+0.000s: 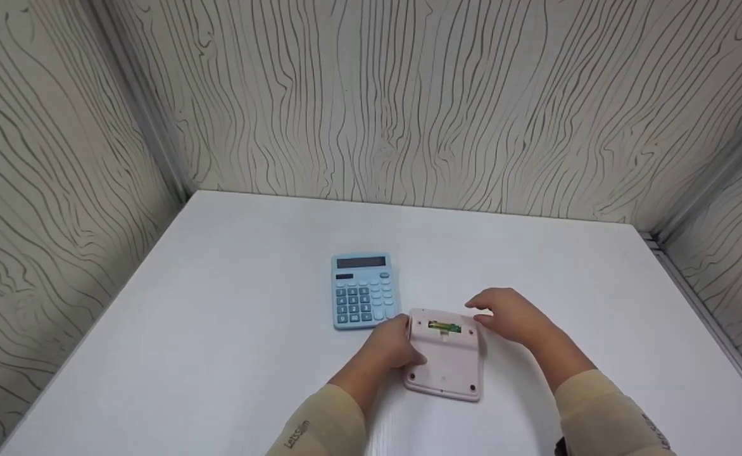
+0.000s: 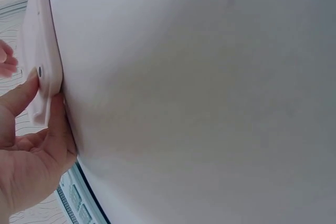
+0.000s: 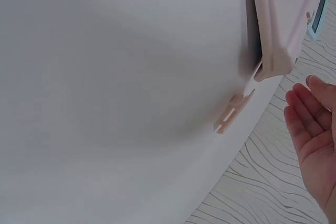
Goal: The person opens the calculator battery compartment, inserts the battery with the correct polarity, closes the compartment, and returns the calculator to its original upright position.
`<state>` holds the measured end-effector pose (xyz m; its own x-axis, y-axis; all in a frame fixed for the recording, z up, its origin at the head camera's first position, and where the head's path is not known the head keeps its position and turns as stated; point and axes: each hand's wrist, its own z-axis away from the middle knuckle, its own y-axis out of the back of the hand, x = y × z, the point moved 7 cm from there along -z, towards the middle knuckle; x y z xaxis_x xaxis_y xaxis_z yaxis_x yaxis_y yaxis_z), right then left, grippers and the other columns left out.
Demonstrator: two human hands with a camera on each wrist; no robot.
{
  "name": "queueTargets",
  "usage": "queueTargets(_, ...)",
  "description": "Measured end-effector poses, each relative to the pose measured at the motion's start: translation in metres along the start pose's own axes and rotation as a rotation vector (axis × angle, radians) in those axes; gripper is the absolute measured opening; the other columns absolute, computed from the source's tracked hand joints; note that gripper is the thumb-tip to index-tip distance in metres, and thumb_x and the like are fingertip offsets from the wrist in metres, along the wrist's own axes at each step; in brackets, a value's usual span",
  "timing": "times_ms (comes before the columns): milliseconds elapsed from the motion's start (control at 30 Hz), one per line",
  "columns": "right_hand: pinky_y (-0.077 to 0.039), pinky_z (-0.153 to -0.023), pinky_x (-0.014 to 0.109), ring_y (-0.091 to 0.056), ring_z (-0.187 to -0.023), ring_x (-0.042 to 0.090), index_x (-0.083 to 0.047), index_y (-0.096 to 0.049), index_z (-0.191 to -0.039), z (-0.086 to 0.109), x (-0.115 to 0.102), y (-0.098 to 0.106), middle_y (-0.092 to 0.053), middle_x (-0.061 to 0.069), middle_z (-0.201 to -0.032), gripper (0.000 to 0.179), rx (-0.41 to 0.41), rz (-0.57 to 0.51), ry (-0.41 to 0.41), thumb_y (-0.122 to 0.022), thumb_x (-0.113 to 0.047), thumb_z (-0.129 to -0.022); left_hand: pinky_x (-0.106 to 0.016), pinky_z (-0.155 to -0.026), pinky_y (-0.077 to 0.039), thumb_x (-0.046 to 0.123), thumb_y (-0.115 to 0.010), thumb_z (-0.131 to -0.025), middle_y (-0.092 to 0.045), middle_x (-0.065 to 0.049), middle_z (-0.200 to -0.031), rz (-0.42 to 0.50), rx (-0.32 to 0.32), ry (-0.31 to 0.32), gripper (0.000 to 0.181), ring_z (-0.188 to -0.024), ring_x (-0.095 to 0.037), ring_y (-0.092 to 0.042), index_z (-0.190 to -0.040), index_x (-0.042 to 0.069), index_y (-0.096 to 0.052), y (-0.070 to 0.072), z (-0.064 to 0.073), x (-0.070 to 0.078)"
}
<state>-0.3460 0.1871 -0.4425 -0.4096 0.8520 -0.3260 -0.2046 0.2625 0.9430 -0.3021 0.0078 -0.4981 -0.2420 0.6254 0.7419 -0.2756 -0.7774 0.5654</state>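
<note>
A pale pink calculator [image 1: 445, 367] lies face down, its back showing an uncovered battery slot [image 1: 444, 327] with something green inside. My left hand [image 1: 389, 345] grips its left edge, thumb on the back and fingers at the underside, as the left wrist view confirms. Beside the top right corner is my right hand [image 1: 511, 315], fingers loosely bent and holding nothing; the right wrist view shows it apart from the calculator. A small pink battery cover [image 3: 231, 113] rests on the table near that end of the calculator in the right wrist view.
A blue calculator [image 1: 363, 291] lies face up just beyond my left hand, close to the pink one. The white table [image 1: 232, 266] ends at wood-grain patterned panels [image 1: 383, 107] at the back and sides.
</note>
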Motion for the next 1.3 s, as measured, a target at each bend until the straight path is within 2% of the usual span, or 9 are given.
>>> queueTargets(233, -0.045, -0.088, 0.047, -0.058, -0.099, 0.03, -0.001, -0.064, -0.109, 0.009, 0.026, -0.008, -0.064, 0.012, -0.101, 0.029, -0.013, 0.04, -0.094, -0.064, -0.017, -0.085, -0.038, -0.094, -0.043, 0.013, -0.081, -0.065, -0.057, -0.007, -0.117, 0.031, -0.009, 0.013, 0.071, -0.102, -0.021, -0.054, -0.127, 0.009, -0.048, -0.002, -0.002, -0.002)
queueTargets(433, -0.044, -0.087, 0.048, -0.058, -0.097, 0.032, 0.0, -0.063, -0.11, 0.015, 0.038, -0.017, -0.063, 0.012, -0.1, 0.03, 0.0, 0.025, -0.152, -0.064, -0.014, -0.084, -0.039, -0.095, -0.042, 0.012, -0.081, -0.065, -0.055, -0.007, -0.12, 0.045, -0.008, 0.02, 0.073, -0.106, -0.023, -0.053, -0.129, 0.01, -0.047, -0.001, -0.002, -0.003)
queueTargets(533, -0.046, -0.084, 0.046, -0.058, -0.088, 0.027, 0.0, -0.064, -0.107, 0.015, 0.04, -0.022, -0.061, 0.008, -0.092, 0.028, 0.014, 0.04, -0.149, -0.066, -0.012, -0.082, -0.039, -0.094, -0.042, 0.012, -0.081, -0.065, -0.055, -0.007, -0.12, 0.042, -0.007, 0.018, 0.073, -0.105, -0.023, -0.053, -0.129, 0.01, -0.047, -0.001, -0.002, -0.003)
queueTargets(733, -0.049, -0.078, 0.041, -0.056, -0.078, 0.02, -0.005, -0.067, -0.096, 0.015, 0.039, -0.029, -0.052, 0.0, -0.081, 0.018, 0.032, 0.152, -0.121, -0.068, -0.013, -0.08, -0.039, -0.096, -0.041, 0.011, -0.082, -0.064, -0.056, -0.008, -0.12, 0.021, 0.0, -0.012, 0.073, -0.101, -0.02, -0.053, -0.128, 0.008, -0.047, -0.001, -0.002, -0.001)
queueTargets(867, -0.049, -0.078, 0.042, -0.058, -0.08, 0.023, -0.005, -0.068, -0.098, 0.015, 0.038, -0.028, -0.055, 0.002, -0.083, 0.018, 0.028, 0.178, -0.121, -0.067, -0.013, -0.081, -0.04, -0.099, -0.038, 0.012, -0.082, -0.064, -0.054, -0.008, -0.123, 0.02, -0.003, -0.004, 0.074, -0.106, -0.022, -0.052, -0.13, 0.008, -0.046, -0.001, -0.003, -0.002)
queueTargets(1033, -0.047, -0.083, 0.045, -0.059, -0.092, 0.032, -0.001, -0.066, -0.105, 0.016, 0.039, -0.025, -0.063, 0.011, -0.093, 0.024, 0.005, 0.159, -0.134, -0.064, -0.011, -0.083, -0.041, -0.101, -0.036, 0.012, -0.082, -0.064, -0.053, -0.009, -0.126, 0.029, -0.006, 0.007, 0.075, -0.112, -0.024, -0.05, -0.13, 0.008, -0.046, -0.001, -0.004, -0.003)
queueTargets(1167, -0.046, -0.086, 0.047, -0.059, -0.098, 0.035, 0.0, -0.067, -0.104, 0.018, 0.04, -0.021, -0.066, 0.014, -0.099, 0.022, 0.014, 0.149, -0.134, -0.063, -0.01, -0.084, -0.04, -0.099, -0.038, 0.012, -0.082, -0.064, -0.053, -0.009, -0.125, 0.035, -0.009, 0.008, 0.076, -0.111, -0.024, -0.05, -0.13, 0.007, -0.046, -0.001, -0.003, -0.002)
queueTargets(1300, -0.046, -0.085, 0.048, -0.06, -0.097, 0.034, -0.002, -0.069, -0.1, 0.019, 0.041, -0.017, -0.068, 0.012, -0.098, 0.019, 0.039, 0.149, -0.152, -0.062, -0.009, -0.084, -0.039, -0.098, -0.039, 0.012, -0.082, -0.065, -0.053, -0.009, -0.125, 0.037, -0.011, 0.011, 0.076, -0.107, -0.022, -0.051, -0.131, 0.007, -0.045, -0.002, -0.004, -0.003)
